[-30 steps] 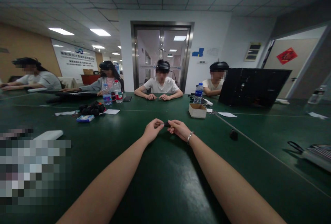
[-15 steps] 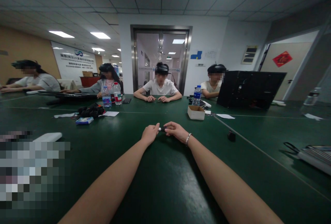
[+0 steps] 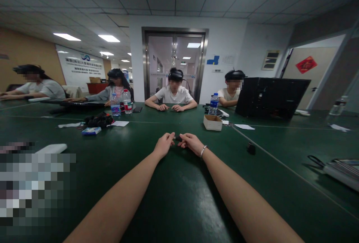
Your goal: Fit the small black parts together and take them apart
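A small dark object (image 3: 178,138) spans the gap between my two hands, a little above the green table (image 3: 179,183). It has a light metallic part at its left end, and its exact kind is too small to make out. My left hand (image 3: 164,145) pinches that left end between thumb and fingers. At the other end, the fingers of my right hand (image 3: 192,144) are closed on the dark body. A silver bracelet (image 3: 203,152) circles my right wrist. My fingers cover part of the object.
Beyond my hands stand an open cardboard box (image 3: 212,123) and a water bottle (image 3: 214,104). A black monitor (image 3: 272,97) is at the right. Two bottles, dark cables (image 3: 98,120) and a blue packet (image 3: 91,131) are at the left. Several people sit across the table.
My left fingers now cover more of the object's metallic end, and less of it shows. My right hand has shifted very slightly, leaving more of the dark body in view.
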Motion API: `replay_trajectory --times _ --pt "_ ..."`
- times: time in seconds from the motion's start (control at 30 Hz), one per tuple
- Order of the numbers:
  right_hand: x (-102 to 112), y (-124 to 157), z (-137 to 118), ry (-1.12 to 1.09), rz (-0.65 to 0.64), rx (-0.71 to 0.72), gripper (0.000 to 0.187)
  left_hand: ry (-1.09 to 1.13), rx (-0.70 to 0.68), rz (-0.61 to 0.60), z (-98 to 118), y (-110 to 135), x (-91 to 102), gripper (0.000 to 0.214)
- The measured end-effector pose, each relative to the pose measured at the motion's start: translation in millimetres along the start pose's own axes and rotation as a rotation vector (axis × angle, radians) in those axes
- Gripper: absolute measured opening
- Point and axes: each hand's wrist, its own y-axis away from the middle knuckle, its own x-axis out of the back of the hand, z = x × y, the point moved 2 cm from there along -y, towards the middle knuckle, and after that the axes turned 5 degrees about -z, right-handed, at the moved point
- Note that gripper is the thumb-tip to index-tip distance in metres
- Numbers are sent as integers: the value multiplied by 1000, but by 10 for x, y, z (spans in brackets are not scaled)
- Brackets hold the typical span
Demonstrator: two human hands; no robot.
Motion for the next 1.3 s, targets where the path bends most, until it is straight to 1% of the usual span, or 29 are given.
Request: replay_trajectory --times 0.07,0.13,0.17,0.23,0.3,0.33,0.4,0.47,0.57,0.6,0.67,0.73,0.8,0.87,0.97,1.0,1.07,1.13,1.17,1.23,1.3 --pt "3 3 -2 -17 -6 -3 26 -60 -13 -34 4 3 -3 42" --pt "10 3 -2 -47 -7 1 24 -43 -88 -3 24 4 1 29" --pt "15 3 -1 -59 -4 4 24 -6 -112 15 30 2 1 28" --pt "23 1 2 -67 -3 3 24 67 -100 7 21 -12 -10 30" --pt "29 -2 8 -54 -3 -6 23 86 -70 -37 -1 -31 -29 29" --pt "31 -4 10 -48 -1 -8 23 81 -79 -43 -9 -41 -34 29" --pt "34 -7 13 -43 3 -7 22 68 -118 -9 -22 -57 -31 28" --pt "37 -9 14 -40 8 -5 22 88 -108 10 -35 -65 -27 28" --pt "34 -9 11 -27 3 -8 21 95 -69 -44 -29 -57 -33 27" --pt "33 -8 9 -23 1 -8 20 84 -86 -36 -16 -50 -28 26" --pt "30 -6 5 -22 -1 -6 19 63 -123 29 13 -34 -9 20" --pt "30 -4 3 -28 1 -5 19 80 -99 68 21 -25 2 23" --pt "31 -3 3 -35 1 -6 20 110 -45 25 14 -24 -8 24" --pt "34 0 2 -38 1 -1 20 122 -56 -9 20 -25 -18 25" --pt "39 5 -4 -54 6 10 20 124 -97 48 41 -21 -8 33" --pt "40 7 -6 -59 9 9 19 134 -79 48 43 -20 -8 33" --pt "38 8 -9 -62 11 -3 19 157 -36 -4 41 -20 -16 26" --pt "35 8 -13 -62 10 -11 18 151 -59 -34 41 -21 -21 25" --pt "34 7 -14 -62 10 -13 18 133 -91 -17 42 -22 -18 24" --pt "31 7 -17 -62 8 -12 18 106 -132 34 39 -27 -11 29" --pt "31 8 -18 -61 8 -13 18 132 -101 32 25 -35 -15 29"
